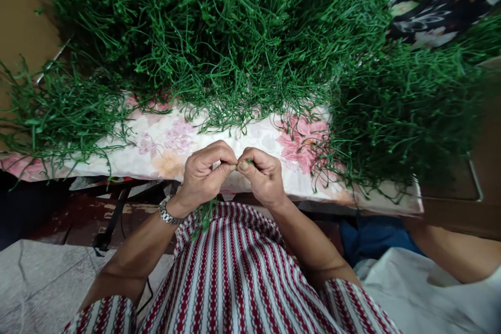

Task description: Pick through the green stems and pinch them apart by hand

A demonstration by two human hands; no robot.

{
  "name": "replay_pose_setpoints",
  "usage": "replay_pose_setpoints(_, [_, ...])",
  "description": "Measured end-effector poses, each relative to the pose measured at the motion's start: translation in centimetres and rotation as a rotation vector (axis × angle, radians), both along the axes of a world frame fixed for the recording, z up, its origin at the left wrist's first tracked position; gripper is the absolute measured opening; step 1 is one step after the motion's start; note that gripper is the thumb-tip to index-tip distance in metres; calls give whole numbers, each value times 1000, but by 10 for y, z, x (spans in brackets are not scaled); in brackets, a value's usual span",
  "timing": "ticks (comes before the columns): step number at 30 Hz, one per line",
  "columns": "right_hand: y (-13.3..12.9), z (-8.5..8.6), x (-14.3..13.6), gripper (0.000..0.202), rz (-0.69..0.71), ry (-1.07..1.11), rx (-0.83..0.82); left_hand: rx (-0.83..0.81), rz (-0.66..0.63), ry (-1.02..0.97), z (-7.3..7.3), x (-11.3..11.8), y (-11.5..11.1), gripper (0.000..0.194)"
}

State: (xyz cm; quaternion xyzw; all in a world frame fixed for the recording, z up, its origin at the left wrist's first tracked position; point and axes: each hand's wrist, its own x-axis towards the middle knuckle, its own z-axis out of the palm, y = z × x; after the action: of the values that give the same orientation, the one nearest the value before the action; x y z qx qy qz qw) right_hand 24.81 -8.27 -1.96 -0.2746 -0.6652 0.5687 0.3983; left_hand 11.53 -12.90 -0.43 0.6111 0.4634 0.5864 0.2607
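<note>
The green stems hang below the left hand, whose curled fingers hold them, thumb and fingertip pinched shut. The right hand pinches a green bit against it, the 2 sets of fingertips touching. Beyond lie the floral cloth and a big green heap.

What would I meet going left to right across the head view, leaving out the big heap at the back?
left heap of green stems → silver wristwatch → left hand → right hand → right heap of green stems
</note>
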Motion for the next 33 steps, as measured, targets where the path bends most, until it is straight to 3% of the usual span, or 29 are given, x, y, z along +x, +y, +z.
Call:
replay_pose_setpoints(3, [9,5,7,29,-76,-56,96,-32,-81,-39,5,-4,-4,14])
replay_pose_setpoints(7, [25,20,24,30,-430,-103,255,-70,-68,-72,9,-7,-9,15])
replay_pose_setpoints(11, [32,24,31,19,-160,-254,443,-221,-32,-305,4,-4,5,5])
replay_pose_setpoints(14, [33,16,31,18,-137,-270,389,-339,-66,-530,0,-2,17,5])
replay_pose_setpoints(18, [28,8,28,13,-56,-338,428,-419,-18,-628,-1,-2,20,6])
replay_pose_setpoints(23, [18,6,16,18,75,-325,492,-382,-27,-584,-1,-3,18,5])
replay_pose_setpoints(29, [16,2,10,5,56,-331,431,-368,-61,-511,-5,-6,17,3])
replay_pose_setpoints(33, [15,3,14,5,47,-319,359,-292,105,-218,-4,-10,7,7])
